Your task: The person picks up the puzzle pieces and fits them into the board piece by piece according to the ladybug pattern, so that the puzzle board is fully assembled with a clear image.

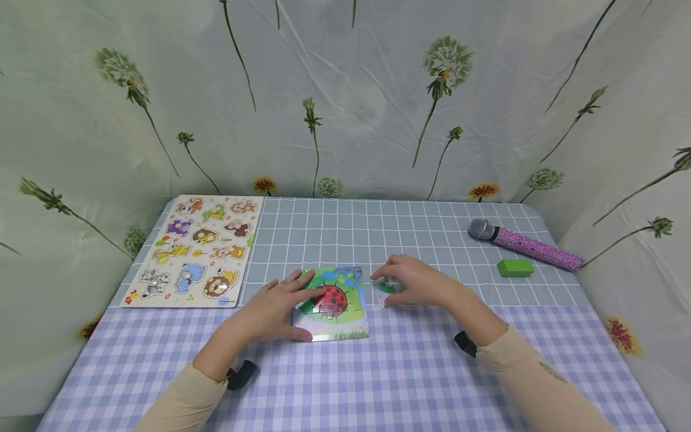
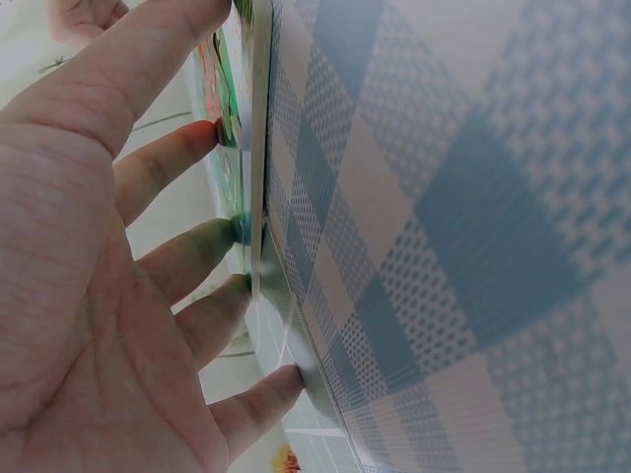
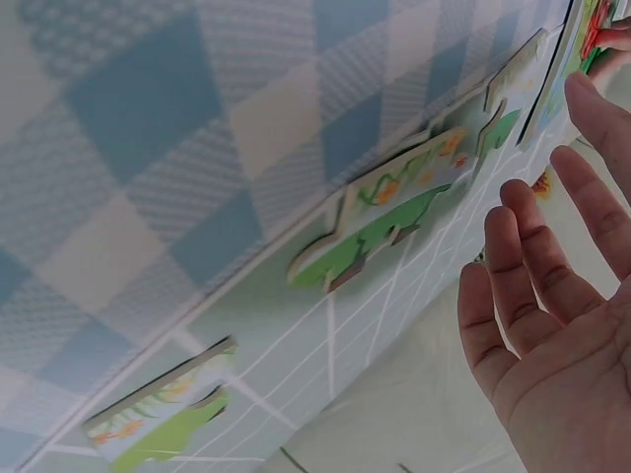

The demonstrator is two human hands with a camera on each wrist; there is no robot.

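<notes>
A square jigsaw puzzle point(image 1: 351, 324) with a ladybird picture lies at the middle of the table. Spread fingers of my left hand point(image 1: 275, 309) rest on its left part, the thumb along the near left edge. The left wrist view shows that the fingertips touch the puzzle's face. To the right of it, my right hand point(image 1: 412, 282) hovers with loosely bent fingers and holds nothing. Beneath that hand lies a loose puzzle piece point(image 1: 381, 298), partly hidden. In the right wrist view, a green and white piece point(image 3: 394, 202) and another piece point(image 3: 168, 409) lie apart from the fingers.
At the left lies a white board point(image 1: 207, 264) with animal pictures. A purple glittery microphone point(image 1: 531, 245) and a green block point(image 1: 515, 268) lie at the right. A blue checked cloth point(image 1: 351, 384) covers the near part, a grey gridded surface point(image 1: 324, 237) the far part.
</notes>
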